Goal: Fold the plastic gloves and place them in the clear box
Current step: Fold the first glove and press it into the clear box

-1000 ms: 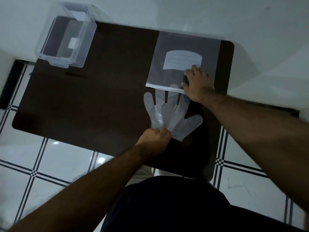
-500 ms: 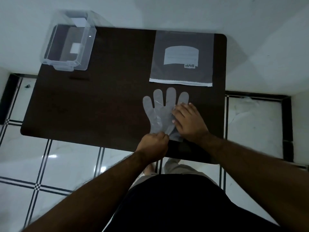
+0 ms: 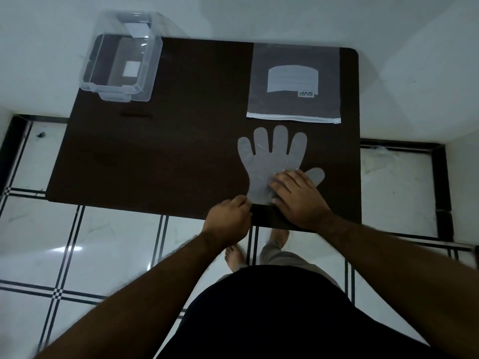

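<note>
A translucent plastic glove (image 3: 269,156) lies flat on the dark table (image 3: 181,151), fingers pointing away from me, thumb sticking out to the right. My right hand (image 3: 298,198) rests flat on the glove's palm and cuff, fingers spread. My left hand (image 3: 229,218) pinches the cuff's lower left corner at the table's near edge. The clear box (image 3: 121,66) stands empty at the far left corner. A flat plastic glove packet (image 3: 294,81) lies at the far right, just beyond the glove's fingertips.
The table's near edge runs just under both hands. Beyond it is white tiled floor (image 3: 103,242) with black lines, and my feet (image 3: 236,255). White walls surround the table at the back and right.
My right hand came off the packet and moved down onto the glove. The glove is fully out of the packet and lies spread flat. My left hand has kept hold of the cuff.
</note>
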Available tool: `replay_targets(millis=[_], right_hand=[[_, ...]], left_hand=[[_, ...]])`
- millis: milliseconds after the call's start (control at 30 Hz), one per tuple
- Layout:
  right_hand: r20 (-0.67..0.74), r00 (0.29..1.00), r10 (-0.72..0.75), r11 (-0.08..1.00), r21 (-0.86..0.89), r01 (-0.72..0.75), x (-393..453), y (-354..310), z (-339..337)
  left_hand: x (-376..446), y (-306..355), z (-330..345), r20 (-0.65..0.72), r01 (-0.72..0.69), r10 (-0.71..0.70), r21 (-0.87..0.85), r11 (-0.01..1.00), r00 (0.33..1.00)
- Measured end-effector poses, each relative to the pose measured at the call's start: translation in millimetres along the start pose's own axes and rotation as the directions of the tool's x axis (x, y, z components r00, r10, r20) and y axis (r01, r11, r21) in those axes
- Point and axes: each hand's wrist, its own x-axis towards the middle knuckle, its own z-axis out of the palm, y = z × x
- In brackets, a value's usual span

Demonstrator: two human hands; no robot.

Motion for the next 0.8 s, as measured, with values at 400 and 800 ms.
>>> replay_targets(millis=[400, 800], right_hand=[[0.027, 0.994, 0.109, 0.973, 0.201, -0.112, 31.7, -69.6, 11.3], [0.033, 0.966, 0.256, 0.915, 0.313, -0.253, 33.2, -76.2, 12.4]], left_hand=[[-3.6, -27.9, -7.4, 0.094, 0.414, -0.423, -0.471, 0.779, 0.901], [0.8, -29.3, -10.2, 0.257, 0.554, -0.591, -0.729, 0.401, 0.765]])
